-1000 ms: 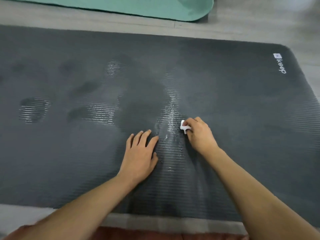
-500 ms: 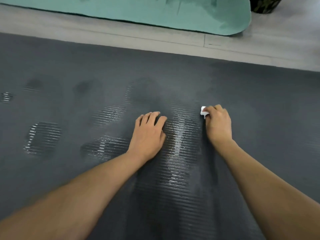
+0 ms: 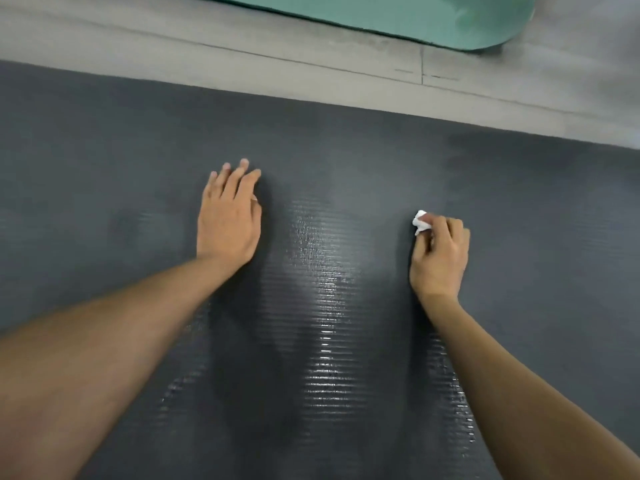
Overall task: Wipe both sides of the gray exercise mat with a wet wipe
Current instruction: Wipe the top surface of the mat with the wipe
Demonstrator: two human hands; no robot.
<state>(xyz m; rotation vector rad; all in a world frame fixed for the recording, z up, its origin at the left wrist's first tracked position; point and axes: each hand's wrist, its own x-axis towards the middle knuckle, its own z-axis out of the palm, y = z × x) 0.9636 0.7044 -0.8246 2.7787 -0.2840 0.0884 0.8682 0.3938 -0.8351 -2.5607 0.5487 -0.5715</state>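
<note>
One gray exercise mat lies flat on the floor and fills most of the view, its far edge running from 9 o'clock up toward 3 o'clock. A glossy wet streak on its ribbed surface runs from the centre down toward 6 o'clock, between the two forearms. One teal mat lies on the floor at 1 o'clock, well apart from the gray one, with a strip of bare floor between them. Two bare hands are on the gray mat. The left hand, at about 10 o'clock from the centre, lies palm down on the mat with its fingers released and stretched out together. The right hand, at about 3 o'clock from the centre, has its fingers clenched around one small white wet wipe, which pokes out at the fingertips and touches the mat.
</note>
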